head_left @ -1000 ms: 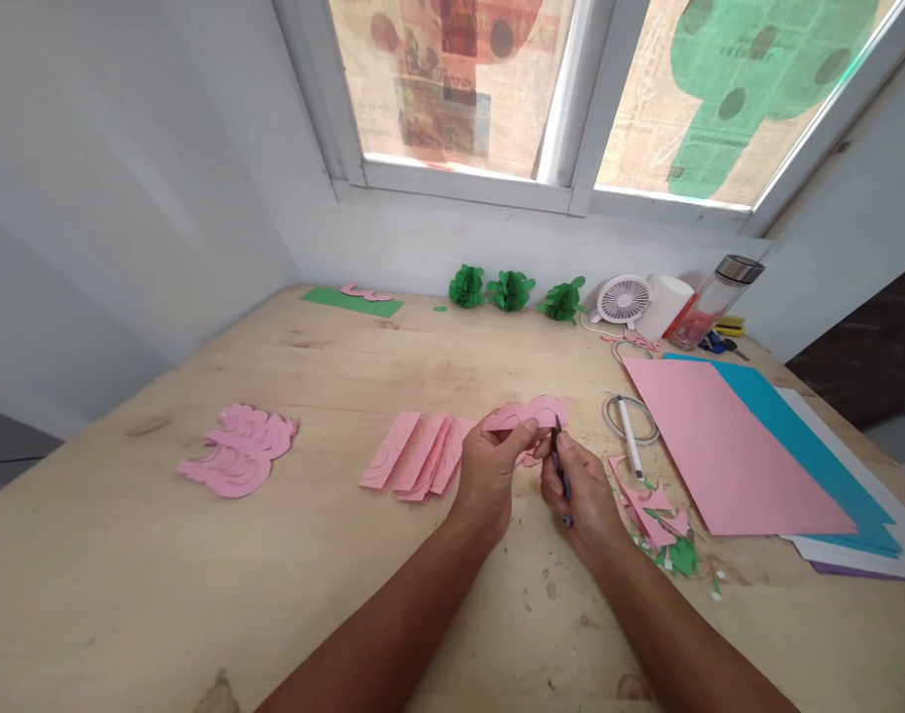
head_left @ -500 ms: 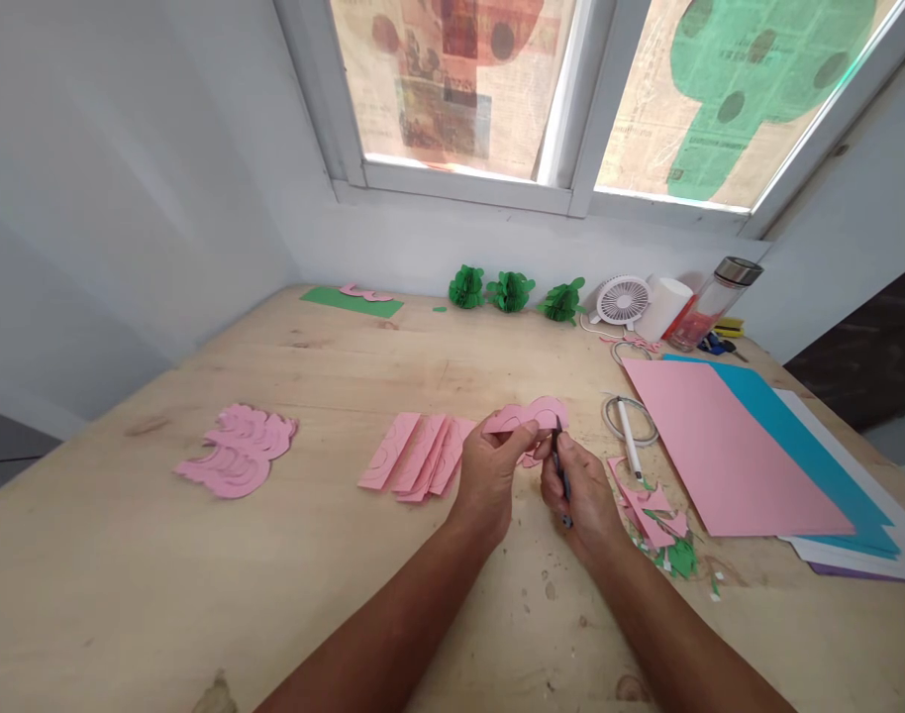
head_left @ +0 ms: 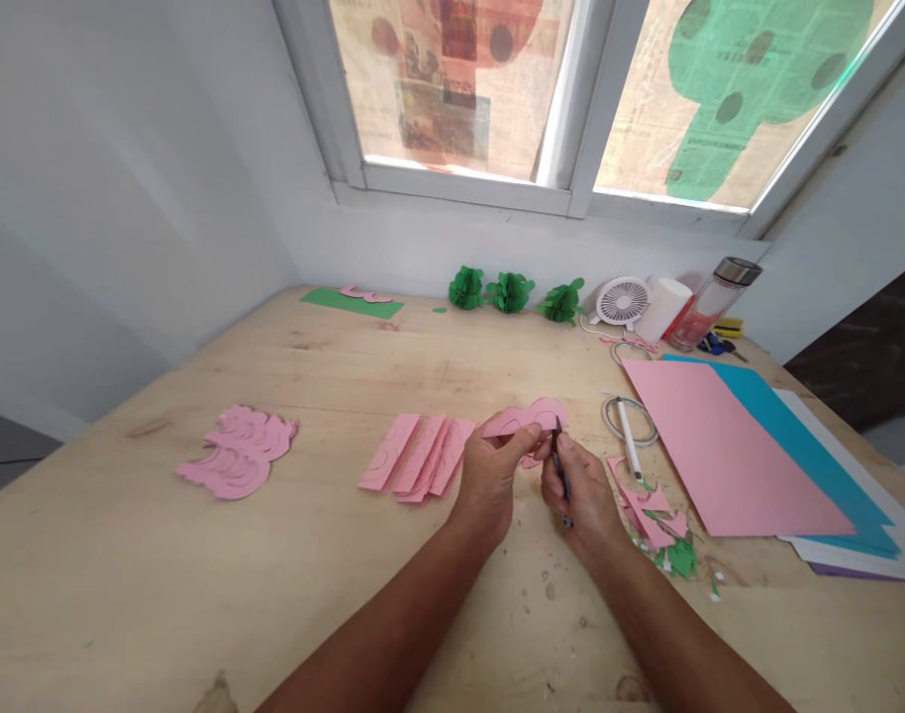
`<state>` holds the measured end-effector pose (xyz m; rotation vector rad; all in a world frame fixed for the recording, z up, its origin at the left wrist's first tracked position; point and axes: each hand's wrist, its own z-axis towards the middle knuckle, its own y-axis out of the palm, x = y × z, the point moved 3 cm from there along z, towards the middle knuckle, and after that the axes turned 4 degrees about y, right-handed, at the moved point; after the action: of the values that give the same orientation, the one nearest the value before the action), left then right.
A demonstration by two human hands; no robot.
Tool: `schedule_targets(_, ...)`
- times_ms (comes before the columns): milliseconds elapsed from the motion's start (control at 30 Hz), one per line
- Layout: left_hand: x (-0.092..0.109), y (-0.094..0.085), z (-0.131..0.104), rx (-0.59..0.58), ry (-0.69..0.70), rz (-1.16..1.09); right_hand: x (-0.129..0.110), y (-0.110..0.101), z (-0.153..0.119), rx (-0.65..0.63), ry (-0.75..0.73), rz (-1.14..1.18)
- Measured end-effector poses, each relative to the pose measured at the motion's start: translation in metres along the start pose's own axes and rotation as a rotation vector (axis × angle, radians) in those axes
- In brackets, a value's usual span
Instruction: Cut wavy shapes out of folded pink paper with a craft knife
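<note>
My left hand [head_left: 489, 475] pinches a pink paper piece [head_left: 538, 408] with a curved, scalloped top edge, held up above the table. In my right hand [head_left: 582, 485] is a slim dark pen-shaped cutting tool [head_left: 557, 451], its tip against the right part of that paper. Whether it is a craft knife cannot be made out. Pink scraps [head_left: 531, 461] show just below the held paper, partly hidden by my hands. Left of my left hand lie several overlapping pink paper strips [head_left: 415, 456] with curved lines on them.
Scalloped pink cutouts [head_left: 237, 451] are piled at left. Green paper balls [head_left: 510, 292], a small fan [head_left: 623, 300] and a bottle [head_left: 716, 302] stand along the back. At right are a white pen [head_left: 630, 441], pink and green scraps [head_left: 664, 530] and coloured sheets [head_left: 735, 456].
</note>
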<state>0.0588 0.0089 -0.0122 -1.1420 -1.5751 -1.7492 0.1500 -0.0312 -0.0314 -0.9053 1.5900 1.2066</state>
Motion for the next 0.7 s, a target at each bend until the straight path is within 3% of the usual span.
schedule_targets(700, 0.0034, 0.0024, -0.0007, -0.044, 0.021, 0.072, -0.0005, 0.0017, -0.0009, -0.004, 0.007, -0.01)
